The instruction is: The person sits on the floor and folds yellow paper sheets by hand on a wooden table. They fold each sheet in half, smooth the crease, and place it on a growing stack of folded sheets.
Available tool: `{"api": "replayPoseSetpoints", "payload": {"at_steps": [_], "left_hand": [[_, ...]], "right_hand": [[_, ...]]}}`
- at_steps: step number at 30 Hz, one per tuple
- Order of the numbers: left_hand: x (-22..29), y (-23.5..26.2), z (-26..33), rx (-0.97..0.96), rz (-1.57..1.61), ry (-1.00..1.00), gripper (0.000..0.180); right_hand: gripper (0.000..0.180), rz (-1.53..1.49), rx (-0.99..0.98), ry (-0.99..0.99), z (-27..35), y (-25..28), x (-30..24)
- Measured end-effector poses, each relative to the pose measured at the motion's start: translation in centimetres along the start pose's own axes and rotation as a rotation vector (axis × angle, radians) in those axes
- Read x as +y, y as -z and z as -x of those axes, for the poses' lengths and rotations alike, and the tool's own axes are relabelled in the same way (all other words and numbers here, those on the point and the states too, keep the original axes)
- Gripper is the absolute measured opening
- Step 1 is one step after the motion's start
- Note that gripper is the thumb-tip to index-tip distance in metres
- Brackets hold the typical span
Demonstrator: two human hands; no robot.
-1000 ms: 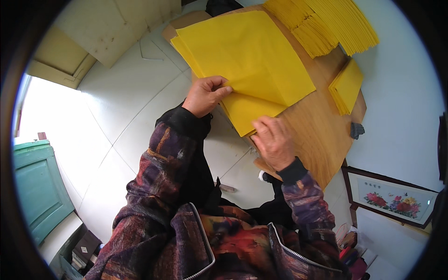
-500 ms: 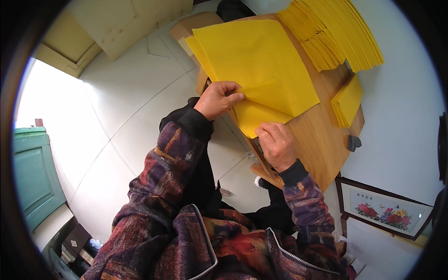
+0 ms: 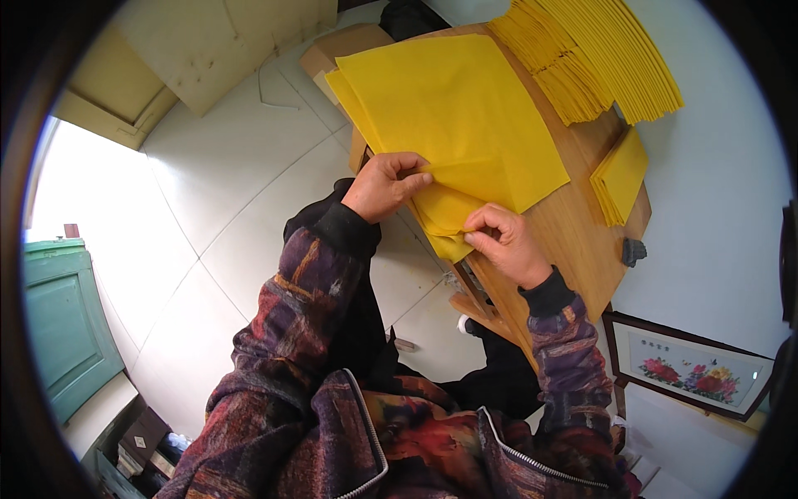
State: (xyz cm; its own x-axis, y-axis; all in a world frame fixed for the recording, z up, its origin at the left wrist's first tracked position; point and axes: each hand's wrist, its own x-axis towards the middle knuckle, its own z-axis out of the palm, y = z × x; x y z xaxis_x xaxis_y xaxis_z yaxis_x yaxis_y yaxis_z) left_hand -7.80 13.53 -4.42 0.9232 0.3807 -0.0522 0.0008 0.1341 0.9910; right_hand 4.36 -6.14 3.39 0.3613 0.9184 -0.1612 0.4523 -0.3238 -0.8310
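A large yellow cloth (image 3: 449, 100), in several layers, is spread over the wooden table (image 3: 557, 241), its near corner hanging past the left edge. My left hand (image 3: 385, 186) pinches the folded-up edge of the cloth between thumb and fingers. To its right, my right hand (image 3: 507, 243) is closed on the cloth's near corner, thumb against the fingertips. Between the two hands the fabric forms a raised flap with creases below it. The underside of the layers is hidden.
Tall stacks of folded yellow cloth (image 3: 615, 58) stand at the table's far right, with a smaller folded pile (image 3: 619, 179) nearer. A dark small object (image 3: 633, 252) lies at the table's right edge. A framed flower picture (image 3: 690, 366) leans at lower right; a cardboard box (image 3: 332, 58) sits behind.
My right hand has turned and now pinches the cloth's corner, having moved slightly right. The near corner is more gathered and creased. The left hand has dropped slightly, still gripping the edge.
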Motion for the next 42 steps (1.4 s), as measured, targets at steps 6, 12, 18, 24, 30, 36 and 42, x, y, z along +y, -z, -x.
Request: {"api": "replayPoseSetpoints", "payload": {"at_steps": [6, 12, 18, 24, 30, 36, 42], "left_hand": [[-0.3, 0.1, -0.1, -0.018, 0.048, -0.041, 0.019], [0.2, -0.1, 0.2, -0.006, -0.053, -0.062, 0.021], [0.5, -0.2, 0.4, 0.033, -0.148, -0.061, 0.019], [0.1, -0.3, 0.1, 0.045, -0.071, -0.062, 0.018], [0.1, -0.3, 0.1, 0.024, -0.014, -0.029, 0.018], [0.1, -0.3, 0.2, 0.002, 0.033, -0.015, 0.018], [0.3, 0.0, 0.2, -0.010, 0.016, -0.008, 0.019]], "right_hand": [[0.012, -0.083, -0.055, -0.112, -1.3, 2.1, -0.2], [0.015, -0.023, 0.330, 0.022, -2.5, 2.2, -0.4], [0.018, 0.516, 0.597, 0.345, -1.0, 0.3, -1.3], [0.028, 0.773, 0.225, 0.431, 2.3, -3.2, -0.9], [0.021, 0.723, 0.231, 0.437, 1.9, -2.8, 0.0], [0.013, 0.418, 0.104, 0.245, 0.5, -1.1, -0.5], [0.010, 0.102, -0.049, 0.063, -0.8, 0.6, -0.5]]}}
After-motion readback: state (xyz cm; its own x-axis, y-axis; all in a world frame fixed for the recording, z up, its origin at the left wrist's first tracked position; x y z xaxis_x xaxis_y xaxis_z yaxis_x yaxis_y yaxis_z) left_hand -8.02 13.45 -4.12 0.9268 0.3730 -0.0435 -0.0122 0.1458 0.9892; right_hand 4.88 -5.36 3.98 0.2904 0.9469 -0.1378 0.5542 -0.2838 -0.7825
